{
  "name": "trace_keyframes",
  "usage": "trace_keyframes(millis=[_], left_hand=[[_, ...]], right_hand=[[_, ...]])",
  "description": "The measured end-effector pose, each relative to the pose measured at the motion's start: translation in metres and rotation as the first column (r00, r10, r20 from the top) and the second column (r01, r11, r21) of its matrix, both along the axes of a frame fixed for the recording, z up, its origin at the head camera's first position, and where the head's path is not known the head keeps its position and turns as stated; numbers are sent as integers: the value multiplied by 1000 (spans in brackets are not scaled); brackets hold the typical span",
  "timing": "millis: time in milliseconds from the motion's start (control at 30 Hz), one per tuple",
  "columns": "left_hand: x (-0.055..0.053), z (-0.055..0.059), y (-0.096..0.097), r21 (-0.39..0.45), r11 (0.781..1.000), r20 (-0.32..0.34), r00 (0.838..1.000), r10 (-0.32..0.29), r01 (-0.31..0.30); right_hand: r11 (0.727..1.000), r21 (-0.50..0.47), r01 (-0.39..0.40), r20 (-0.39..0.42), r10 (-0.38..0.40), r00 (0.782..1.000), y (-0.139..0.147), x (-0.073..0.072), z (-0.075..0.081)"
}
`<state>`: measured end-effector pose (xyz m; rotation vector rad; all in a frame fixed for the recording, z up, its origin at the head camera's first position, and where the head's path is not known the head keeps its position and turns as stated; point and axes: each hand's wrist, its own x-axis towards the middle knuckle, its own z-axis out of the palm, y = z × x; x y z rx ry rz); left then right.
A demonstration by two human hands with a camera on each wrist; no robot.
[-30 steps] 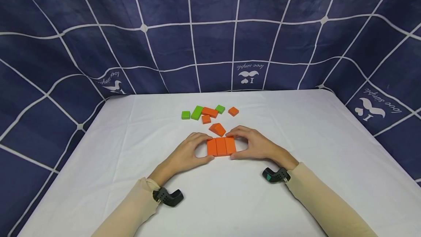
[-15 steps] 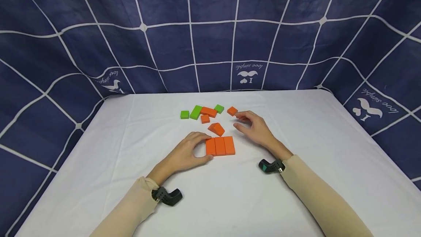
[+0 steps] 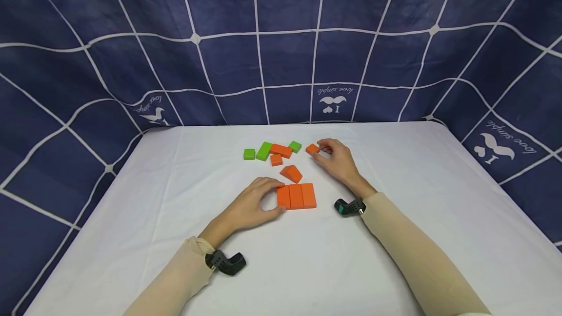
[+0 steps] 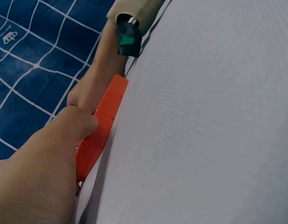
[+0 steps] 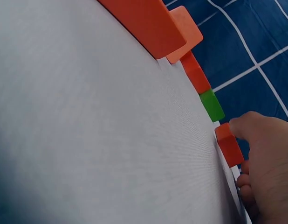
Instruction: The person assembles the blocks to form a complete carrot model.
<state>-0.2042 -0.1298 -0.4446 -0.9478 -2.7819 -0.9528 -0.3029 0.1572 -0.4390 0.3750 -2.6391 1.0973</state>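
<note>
Three orange rectangular blocks (image 3: 296, 196) lie side by side in a row on the white cloth. My left hand (image 3: 249, 206) holds the left end of this row between thumb and fingers; the left wrist view shows the thumb against the orange blocks (image 4: 95, 144). Farther back, my right hand (image 3: 339, 161) pinches a small orange block (image 3: 312, 148) at its right side. In the right wrist view the thumb touches that orange block (image 5: 229, 145), with fingertips behind it. An orange triangular block (image 3: 291, 173) lies just beyond the row, touched by neither hand.
Beyond the triangular block lie a small orange block (image 3: 276, 160), an orange bar (image 3: 281, 150), a green bar (image 3: 264, 151) and two small green blocks (image 3: 249, 154). The white-covered table (image 3: 281, 267) ends at a dark blue gridded cloth (image 3: 285, 57) behind it.
My right hand has left the right end of the orange row and moved away from me to the small orange block at the back. The left hand stays at the row.
</note>
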Motion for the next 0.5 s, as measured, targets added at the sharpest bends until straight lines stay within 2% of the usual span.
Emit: trace_keyframes(millis=[500], left_hand=[[1,2,1,-3,1000,2,1000,-4,4]], right_hand=[[999,36,38,42,-40,998,-5,-3,2]])
